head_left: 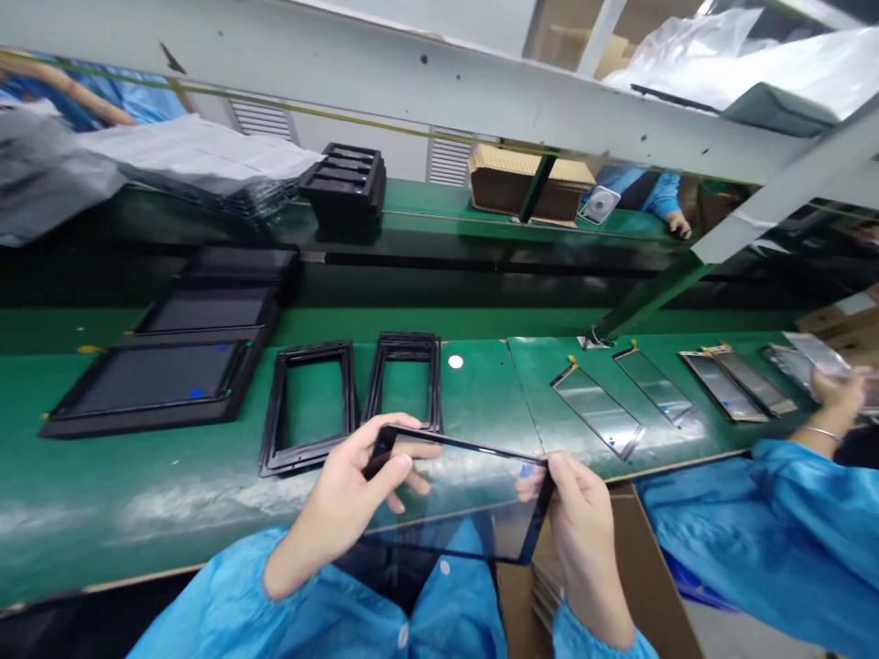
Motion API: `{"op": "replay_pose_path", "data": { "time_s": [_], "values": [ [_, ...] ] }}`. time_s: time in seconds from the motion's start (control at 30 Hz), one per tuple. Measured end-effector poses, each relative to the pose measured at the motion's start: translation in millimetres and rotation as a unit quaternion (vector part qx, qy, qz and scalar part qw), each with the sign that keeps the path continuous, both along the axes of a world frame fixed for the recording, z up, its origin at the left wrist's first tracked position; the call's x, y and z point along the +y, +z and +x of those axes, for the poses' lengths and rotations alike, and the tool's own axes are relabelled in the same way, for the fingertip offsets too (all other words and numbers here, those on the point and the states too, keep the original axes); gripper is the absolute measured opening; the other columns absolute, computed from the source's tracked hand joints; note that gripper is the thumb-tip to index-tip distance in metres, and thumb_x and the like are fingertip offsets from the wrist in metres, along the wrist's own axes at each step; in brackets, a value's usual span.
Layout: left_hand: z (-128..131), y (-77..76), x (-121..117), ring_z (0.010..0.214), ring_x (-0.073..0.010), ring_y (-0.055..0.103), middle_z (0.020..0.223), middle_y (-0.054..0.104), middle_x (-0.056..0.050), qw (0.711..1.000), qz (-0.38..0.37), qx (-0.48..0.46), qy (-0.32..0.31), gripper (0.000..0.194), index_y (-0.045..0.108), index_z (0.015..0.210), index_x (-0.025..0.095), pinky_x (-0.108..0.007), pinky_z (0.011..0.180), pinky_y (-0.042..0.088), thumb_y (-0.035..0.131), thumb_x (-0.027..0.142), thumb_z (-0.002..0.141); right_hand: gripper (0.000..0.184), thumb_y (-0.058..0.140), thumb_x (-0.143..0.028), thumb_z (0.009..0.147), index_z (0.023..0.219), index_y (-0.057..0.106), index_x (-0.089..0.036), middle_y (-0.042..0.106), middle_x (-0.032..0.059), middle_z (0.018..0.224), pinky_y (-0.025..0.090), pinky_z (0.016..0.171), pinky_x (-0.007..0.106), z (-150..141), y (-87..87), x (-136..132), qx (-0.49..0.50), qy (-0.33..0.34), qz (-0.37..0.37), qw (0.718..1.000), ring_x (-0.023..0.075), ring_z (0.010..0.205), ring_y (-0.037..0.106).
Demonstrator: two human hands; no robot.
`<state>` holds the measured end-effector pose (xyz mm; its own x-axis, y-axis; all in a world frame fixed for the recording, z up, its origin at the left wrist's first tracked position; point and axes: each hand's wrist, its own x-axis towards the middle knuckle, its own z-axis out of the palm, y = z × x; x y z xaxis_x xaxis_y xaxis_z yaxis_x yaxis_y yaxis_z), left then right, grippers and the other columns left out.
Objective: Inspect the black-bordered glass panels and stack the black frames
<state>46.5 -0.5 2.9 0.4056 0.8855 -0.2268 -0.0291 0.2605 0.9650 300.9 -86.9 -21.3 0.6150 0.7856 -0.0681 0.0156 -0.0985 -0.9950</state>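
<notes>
Framed glass panel [473,499]: one, clear with black border, held tilted above the bench's near edge.
Left hand [347,490]: closed on the panel's left end, thumb in front, fingers seen through the glass.
Right hand [583,513]: pinching the upper right corner.
Black frames [273,412]: two stacks on the green bench [481,394], beyond the left hand, which overlaps their near edges.
Dark screens [147,380]: in a row of black trays at left, blue tabs on the nearest.
Loose glass panes [597,412]: several at right, orange tabs on some.
Post [645,288]: slanting up behind the panes, partly blocking the view of the shelf.
Shelf [432,197]: wrapped stack [206,156], black bins [343,183], cardboard box [487,188].
Co-worker's hand [838,394]: far right, at clear film.
Carton [624,540]: below the bench, beside the right hand.
</notes>
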Motion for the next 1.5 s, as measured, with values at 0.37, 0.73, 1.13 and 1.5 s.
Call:
{"op": "replay_pose_path", "data": {
  "time_s": [0.37,0.73,1.13,1.5],
  "values": [
    [-6.0,-4.1,3.1,0.080,-0.0283,0.083,0.125,0.080,-0.019,0.993,0.084,0.055,0.065,0.041,0.057,0.132,0.020,-0.035,0.059,0.065,0.067,0.045,0.100,0.039,0.081,-0.048,0.090,0.116,0.079,-0.019,0.083,0.0066,0.072,0.063,0.057,0.029,-13.1,-6.5,-9.8,0.106,0.028,0.042,0.993,0.0215,0.055,0.077],
    [2.4,22.3,32.5,0.115,-0.0299,0.074,0.111,0.086,-0.002,0.794,0.527,0.273,-0.130,0.025,0.083,0.120,0.029,-0.061,0.132,0.025,0.068,0.032,0.100,0.039,0.085,-0.050,0.086,0.106,0.080,-0.017,0.083,0.0074,0.069,0.066,0.055,0.032,-21.0,2.1,-17.3,0.025,-0.005,0.010,1.000,0.0239,0.053,0.078],
    [4.3,16.8,27.0,0.091,-0.0293,0.082,0.106,0.087,-0.008,0.785,0.519,0.298,-0.160,0.034,0.082,0.122,0.022,-0.039,0.083,0.063,0.055,0.035,0.107,0.038,0.082,-0.051,0.089,0.108,0.079,-0.017,0.081,0.0044,0.064,0.066,0.059,0.031,-24.4,-6.2,-12.3,0.053,0.033,-0.002,0.998,0.0238,0.056,0.079],
    [-10.1,44.3,35.7,0.084,-0.0260,0.083,0.093,0.086,-0.006,0.843,0.430,0.262,-0.189,0.028,0.087,0.100,0.025,-0.030,0.075,0.061,0.060,0.029,0.102,0.037,0.085,-0.047,0.086,0.107,0.081,-0.016,0.082,0.0061,0.068,0.061,0.051,0.028,-22.9,-8.1,-9.0,0.080,0.012,0.002,0.997,0.0210,0.050,0.075]
  ]
}}
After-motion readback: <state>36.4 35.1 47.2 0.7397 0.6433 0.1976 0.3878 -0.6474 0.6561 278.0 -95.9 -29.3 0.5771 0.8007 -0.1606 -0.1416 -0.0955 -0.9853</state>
